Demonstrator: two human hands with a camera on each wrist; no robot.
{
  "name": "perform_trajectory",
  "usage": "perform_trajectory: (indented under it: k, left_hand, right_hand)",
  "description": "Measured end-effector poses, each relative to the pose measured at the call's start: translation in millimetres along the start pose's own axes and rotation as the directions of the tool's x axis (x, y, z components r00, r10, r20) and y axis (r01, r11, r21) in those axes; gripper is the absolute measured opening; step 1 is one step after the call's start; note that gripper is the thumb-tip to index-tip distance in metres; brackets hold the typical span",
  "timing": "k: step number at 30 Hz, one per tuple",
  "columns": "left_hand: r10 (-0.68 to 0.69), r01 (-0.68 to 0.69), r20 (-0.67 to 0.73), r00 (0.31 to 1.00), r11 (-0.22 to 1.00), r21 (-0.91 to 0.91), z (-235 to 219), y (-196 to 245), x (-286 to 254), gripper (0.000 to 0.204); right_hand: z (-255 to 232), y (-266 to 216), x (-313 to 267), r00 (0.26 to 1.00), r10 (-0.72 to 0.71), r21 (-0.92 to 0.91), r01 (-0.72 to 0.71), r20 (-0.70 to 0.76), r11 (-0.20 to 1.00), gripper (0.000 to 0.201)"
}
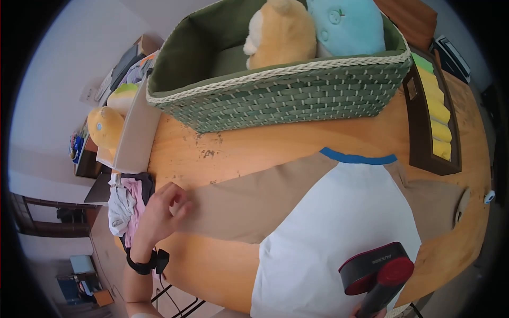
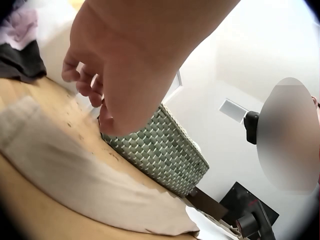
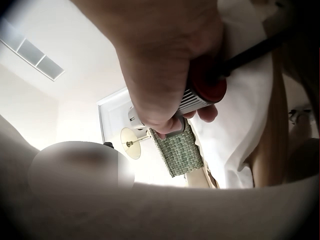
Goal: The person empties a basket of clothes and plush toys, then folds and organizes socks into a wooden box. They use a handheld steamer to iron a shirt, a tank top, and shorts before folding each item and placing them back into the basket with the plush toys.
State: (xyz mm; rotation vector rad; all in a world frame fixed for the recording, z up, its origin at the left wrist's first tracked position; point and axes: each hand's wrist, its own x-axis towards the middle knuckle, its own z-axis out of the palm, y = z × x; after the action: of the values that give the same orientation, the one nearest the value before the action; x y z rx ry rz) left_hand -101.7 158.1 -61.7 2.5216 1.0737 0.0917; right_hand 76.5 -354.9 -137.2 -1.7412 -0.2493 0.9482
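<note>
We record 1 marking, in the head view: a short line of pale lettering point(image 1: 381, 259) on the dark handheld appliance point(image 1: 380, 281). Its characters are too small and blurred for us to read with certainty. We find no fully legible text across the 3 views.

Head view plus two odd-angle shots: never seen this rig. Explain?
No robot: just a person's bare hands. The head view is filmed from the head, looking down; the other two are filmed from each wrist.

On the table a shirt lies spread out. Beyond it stands a green basket with plush toys in it.

The right hand grips a black-and-red device, perhaps a steamer. The left hand holds nothing, near a sleeve.
</note>
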Motion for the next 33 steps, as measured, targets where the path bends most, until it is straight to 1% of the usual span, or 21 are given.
perform_trajectory:
  k: [2, 4, 6, 7, 8, 10, 12, 14, 16, 17, 19, 20, 22, 23, 24, 25, 28, 29, 31, 32, 33]
  left_hand:
    - [-0.068, 0.050, 0.270, 0.960, 0.996, 0.071, 8, 16, 11, 0.021]
    - [-0.091, 0.068, 0.274, 0.957, 0.993, 0.094, 11, 14, 18, 0.027]
    - [0.048, -0.061, 0.047, 0.998, 0.943, 0.327, 15, 7, 19, 0.027]
    - [0.210, -0.189, -0.022, 0.978, 0.918, 0.348, 17, 19, 19, 0.025]
    - [0.221, -0.199, -0.027, 0.975, 0.920, 0.337, 19, 32, 14, 0.025]
    - [0.312, -0.320, 0.147, 0.939, 0.947, 0.031, 27, 59, -7, 0.023]
    - [0.649, -0.593, 0.237, 0.723, 0.759, -0.270, 41, 88, -28, 0.022]
    - [0.716, -0.637, 0.253, 0.650, 0.696, -0.333, 54, 93, -51, 0.020]
    - [0.809, -0.694, 0.393, 0.438, 0.582, -0.424, 75, 118, -79, 0.021]
    - [0.818, -0.696, 0.363, 0.445, 0.572, -0.435, 85, 120, -92, 0.021]
    - [0.865, -0.762, 0.456, 0.210, 0.437, -0.478, 106, 120, -112, 0.027]
    - [0.877, -0.765, 0.434, 0.209, 0.422, -0.486, 111, 121, -119, 0.027]
    - [0.866, -0.844, 0.467, 0.181, 0.381, -0.379, 117, 122, -131, 0.029]
    - [0.873, -0.847, 0.456, 0.175, 0.369, -0.383, 116, 123, -136, 0.029]
    - [0.868, -0.845, 0.436, 0.239, 0.407, -0.347, 114, 125, -140, 0.029]
    - [0.859, -0.839, 0.412, 0.304, 0.446, -0.312, 113, 126, -143, 0.030]
    - [0.853, -0.835, 0.392, 0.346, 0.470, -0.285, 129, 126, -157, 0.030]
    - [0.855, -0.836, 0.383, 0.349, 0.469, -0.287, 127, 125, -158, 0.030]
    - [0.815, -0.863, 0.530, 0.233, 0.425, -0.273, 119, 124, -158, 0.033]
    - [0.816, -0.860, 0.524, 0.245, 0.432, -0.271, 113, 122, -152, 0.033]
    - [0.833, -0.829, 0.482, 0.272, 0.457, -0.322, 104, 116, -142, 0.034]
  right_hand:
    - [-3, -6, 1, 0.998, 0.055, -0.073, -0.055, -0.006, 0.996, 0.046]
    - [1, -16, 4, 0.997, 0.060, -0.010, -0.059, 0.054, 0.998, 0.044]
    - [-1, -9, 3, 0.992, 0.085, 0.066, -0.091, 0.091, 0.994, 0.043]
    - [-3, -5, 4, 0.987, 0.092, 0.124, -0.109, 0.135, 0.986, 0.043]
    - [-4, -3, 6, 0.989, 0.086, 0.118, -0.100, 0.120, 0.988, 0.043]
    - [-8, -7, 8, 1.000, -0.015, 0.030, 0.016, -0.020, 0.999, 0.043]
    - [-20, -37, 9, 0.997, 0.038, 0.071, -0.042, 0.060, 0.997, 0.048]
    - [-32, -73, -3, 0.993, -0.052, 0.318, 0.017, 0.103, 0.948, 0.062]
    - [-47, -93, -24, 0.988, -0.155, 0.312, 0.142, 0.016, 0.939, 0.078]
    - [-55, -103, -32, 0.967, -0.248, 0.287, 0.253, -0.052, 0.924, 0.080]
    - [-66, -124, -49, 0.905, -0.396, 0.137, 0.417, -0.159, 0.899, 0.083]
    - [-71, -135, -59, 0.870, -0.452, 0.019, 0.464, -0.195, 0.885, 0.083]
    - [-178, -161, -84, 0.827, -0.504, -0.530, 0.319, -0.248, 0.786, 0.088]
    - [-190, -171, -84, 0.680, -0.658, -0.637, 0.359, -0.322, 0.682, 0.085]
    - [-193, -186, -80, 0.498, -0.789, -0.739, 0.364, -0.361, 0.567, 0.082]
    - [-189, -207, -73, 0.523, -0.793, -0.793, 0.314, -0.314, 0.521, 0.081]
    - [-178, -257, -33, 0.589, -0.777, -0.886, 0.211, -0.222, 0.413, 0.076]
    - [-162, -268, -15, 0.638, -0.740, -0.855, 0.244, -0.215, 0.458, 0.074]
    - [-101, -285, 22, 0.701, -0.689, -0.812, 0.286, -0.185, 0.509, 0.068]
    - [-64, -291, 42, 0.717, -0.677, -0.803, 0.299, -0.167, 0.515, 0.064]
    - [-31, -293, 60, 0.703, -0.711, -0.819, 0.406, -0.004, 0.406, 0.056]
